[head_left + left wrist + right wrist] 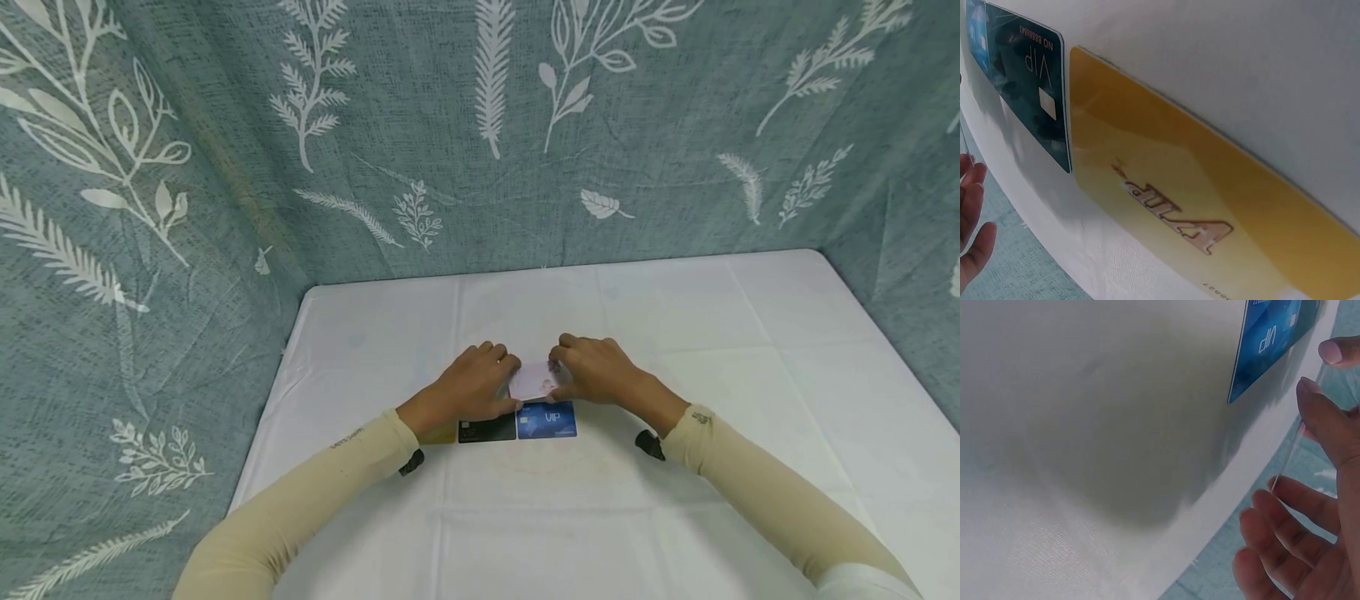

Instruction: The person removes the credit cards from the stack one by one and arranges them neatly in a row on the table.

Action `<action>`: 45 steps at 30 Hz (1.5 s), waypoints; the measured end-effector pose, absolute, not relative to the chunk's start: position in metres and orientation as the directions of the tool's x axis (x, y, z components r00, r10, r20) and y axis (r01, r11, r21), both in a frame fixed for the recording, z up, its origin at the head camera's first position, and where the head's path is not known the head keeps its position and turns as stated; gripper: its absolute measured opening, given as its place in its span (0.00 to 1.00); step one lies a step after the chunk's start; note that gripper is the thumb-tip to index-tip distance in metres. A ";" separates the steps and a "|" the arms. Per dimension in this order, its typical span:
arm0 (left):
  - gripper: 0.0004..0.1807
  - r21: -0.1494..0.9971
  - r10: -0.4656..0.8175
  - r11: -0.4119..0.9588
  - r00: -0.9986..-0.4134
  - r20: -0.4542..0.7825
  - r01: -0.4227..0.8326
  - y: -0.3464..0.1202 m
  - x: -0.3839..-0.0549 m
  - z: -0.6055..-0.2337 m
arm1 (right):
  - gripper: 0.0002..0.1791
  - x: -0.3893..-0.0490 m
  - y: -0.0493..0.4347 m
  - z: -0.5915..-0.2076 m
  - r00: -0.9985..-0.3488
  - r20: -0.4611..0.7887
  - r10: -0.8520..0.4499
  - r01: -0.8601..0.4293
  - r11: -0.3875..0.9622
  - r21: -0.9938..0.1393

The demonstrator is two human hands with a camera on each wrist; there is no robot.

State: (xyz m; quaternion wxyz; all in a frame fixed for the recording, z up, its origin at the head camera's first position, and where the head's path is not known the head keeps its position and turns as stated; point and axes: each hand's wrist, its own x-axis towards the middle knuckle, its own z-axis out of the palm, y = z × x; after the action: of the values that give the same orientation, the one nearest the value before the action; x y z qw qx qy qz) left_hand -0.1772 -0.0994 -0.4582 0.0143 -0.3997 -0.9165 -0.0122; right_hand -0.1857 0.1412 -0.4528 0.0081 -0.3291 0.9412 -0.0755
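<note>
A pale pink card [532, 380] with a small floral print is held up between both hands. My left hand [472, 382] grips its left side, thumb low and fingers above. On the opposite side my right hand [600, 372] pinches it between thumb and fingertips. Seen from the right wrist, the card [1287, 455] shows as a thin edge above the table. Just below lies a blue VIP card [547, 422], beside a dark VIP card [487, 429]. A gold VIP card [1179, 181] continues the row to the left, partly hidden by my left wrist in the head view.
The cards lie in a row on a white-covered table [555, 517]. A green-blue curtain [420, 108] with white leaf prints hangs behind the table and along both sides. Small black objects [649, 445] sit at both wrists, under the cuffs of the beige sleeves.
</note>
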 end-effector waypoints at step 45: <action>0.33 0.017 0.735 0.676 -0.675 0.056 0.737 -0.085 -0.166 -0.460 | 0.33 -0.177 0.158 -0.456 -0.785 0.024 -0.619 -0.614 0.771 -0.169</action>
State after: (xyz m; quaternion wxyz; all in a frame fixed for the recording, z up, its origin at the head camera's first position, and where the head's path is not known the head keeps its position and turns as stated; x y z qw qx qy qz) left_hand -0.1665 -0.0850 -0.4600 0.0222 -0.4022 -0.9151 -0.0193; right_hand -0.1771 0.1582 -0.4563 0.0168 -0.3277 0.9409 -0.0841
